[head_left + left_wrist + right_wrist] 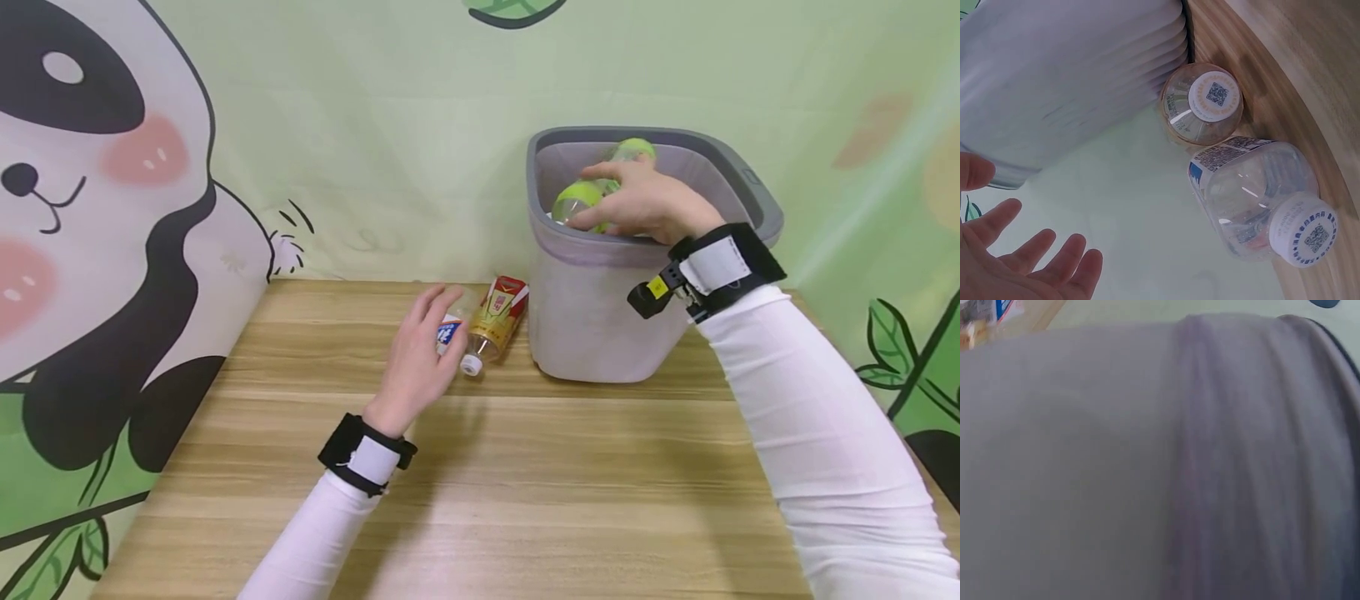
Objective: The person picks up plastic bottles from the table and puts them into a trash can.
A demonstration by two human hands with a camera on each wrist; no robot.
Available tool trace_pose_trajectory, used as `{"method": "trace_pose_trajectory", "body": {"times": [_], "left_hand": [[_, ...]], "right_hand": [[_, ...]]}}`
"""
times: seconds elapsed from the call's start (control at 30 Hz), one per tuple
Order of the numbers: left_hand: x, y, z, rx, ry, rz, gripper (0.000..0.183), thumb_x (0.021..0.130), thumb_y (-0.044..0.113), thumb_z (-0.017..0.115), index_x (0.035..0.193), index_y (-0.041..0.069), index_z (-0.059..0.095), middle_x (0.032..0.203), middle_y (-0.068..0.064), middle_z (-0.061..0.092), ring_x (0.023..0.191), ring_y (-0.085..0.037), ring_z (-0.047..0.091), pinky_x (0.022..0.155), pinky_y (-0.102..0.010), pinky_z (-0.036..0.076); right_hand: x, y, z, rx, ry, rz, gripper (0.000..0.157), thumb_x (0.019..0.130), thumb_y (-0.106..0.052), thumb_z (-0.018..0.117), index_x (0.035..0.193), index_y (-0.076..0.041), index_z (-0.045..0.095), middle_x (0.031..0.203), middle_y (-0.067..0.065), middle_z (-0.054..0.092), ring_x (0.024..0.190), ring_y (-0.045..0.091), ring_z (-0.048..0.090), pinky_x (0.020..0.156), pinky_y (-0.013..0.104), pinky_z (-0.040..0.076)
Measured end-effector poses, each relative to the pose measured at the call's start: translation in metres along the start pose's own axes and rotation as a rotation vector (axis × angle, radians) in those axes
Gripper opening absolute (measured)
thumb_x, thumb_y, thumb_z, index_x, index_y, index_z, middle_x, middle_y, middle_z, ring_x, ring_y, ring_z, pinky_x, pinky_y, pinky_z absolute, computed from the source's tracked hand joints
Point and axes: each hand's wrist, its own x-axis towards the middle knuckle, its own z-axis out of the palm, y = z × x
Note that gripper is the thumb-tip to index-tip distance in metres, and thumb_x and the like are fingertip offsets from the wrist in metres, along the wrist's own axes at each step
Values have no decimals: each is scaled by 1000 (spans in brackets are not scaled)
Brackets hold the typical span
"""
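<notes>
In the head view my right hand reaches over the front rim of the grey bin. Its thumb and fingers curve round a clear bottle with a bright green band; a second green-ended bottle shows just behind. My left hand is held over the table with fingers loosely extended, holding nothing. By its fingertips are a clear bottle with a blue and white label and a white cap, and an amber-tinted bottle with a red and gold label.
The bin has a dark grey rim and a pale liner, and stands at the back of the wooden table. Behind it hangs a green panda-print backdrop. In the right wrist view, the bin's side fills most of the picture.
</notes>
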Motion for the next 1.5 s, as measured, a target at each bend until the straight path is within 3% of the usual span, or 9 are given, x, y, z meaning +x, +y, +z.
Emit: {"method": "trace_pose_trajectory", "body": {"times": [0.2, 0.3, 0.4, 0.57, 0.73, 0.9, 1.1, 1.27, 1.5], "left_hand": [[-2, 0, 1, -3, -9, -15, 44, 89, 16, 58, 131, 7, 53, 138, -19, 45, 121, -33, 48, 99, -50, 42], [-3, 1, 1, 2, -22, -33, 43, 89, 15, 58, 131, 7, 53, 138, -18, 45, 121, -33, 47, 99, -49, 41], [-5, 1, 1, 5, -30, -47, 43, 90, 16, 58, 131, 7, 53, 139, -17, 45, 121, -33, 47, 100, -49, 41], [-5, 0, 1, -1, -36, -49, 43, 90, 19, 57, 131, 6, 53, 140, -17, 44, 121, -34, 47, 99, -50, 42], [-5, 1, 0, -5, -36, -53, 43, 91, 19, 57, 131, 8, 53, 140, -17, 43, 121, -34, 48, 98, -50, 42], [-6, 2, 1, -13, -31, -52, 43, 90, 16, 57, 132, 7, 52, 140, -17, 44, 120, -33, 48, 98, -49, 42], [-7, 1, 1, -28, -19, -47, 44, 90, 14, 58, 132, 6, 52, 139, -17, 44, 119, -34, 49, 97, -49, 43], [-7, 1, 0, -28, -16, -42, 44, 90, 17, 58, 132, 8, 52, 139, -17, 44, 119, -33, 49, 97, -49, 43], [-6, 2, -1, -15, -23, -56, 46, 91, 21, 58, 134, 9, 50, 140, -16, 44, 120, -33, 48, 99, -49, 42]], "right_hand": [[0, 1, -1, -237, 238, -22, 86, 85, -47, 62, 147, 1, 26, 148, 36, -16, 133, 46, 22, 107, 55, 30], [-1, 2, 1, -206, 237, -29, 86, 83, -45, 66, 149, -8, 25, 149, 31, -12, 122, 44, 42, 101, 51, 38], [-1, 1, 3, -209, 164, -47, 88, 79, -38, 71, 151, -19, 24, 149, 26, -12, 114, 46, 45, 96, 53, 41], [4, -2, 2, -336, 67, -52, 83, 78, -30, 71, 149, -24, 29, 149, 27, -23, 130, 60, 7, 96, 72, 27], [8, -1, 5, -424, 144, -43, 73, 81, -41, 66, 145, -19, 37, 151, 24, -20, 132, 55, -12, 89, 80, 24], [7, 2, 8, -403, 286, -65, 73, 83, -44, 66, 139, -4, 41, 148, 31, 0, 130, 53, 4, 95, 71, 31], [5, 4, 8, -407, 372, -29, 68, 87, -41, 59, 139, -1, 39, 138, 32, 21, 120, 55, 32, 88, 70, 38], [3, 2, 7, -457, 368, -44, 61, 88, -36, 55, 136, 0, 46, 135, 33, 30, 120, 53, 34, 88, 71, 36], [5, 0, 0, -531, 246, -253, 50, 83, -11, 44, 128, 8, 52, 143, 30, 34, 130, 46, 31, 103, 60, 32]]}}
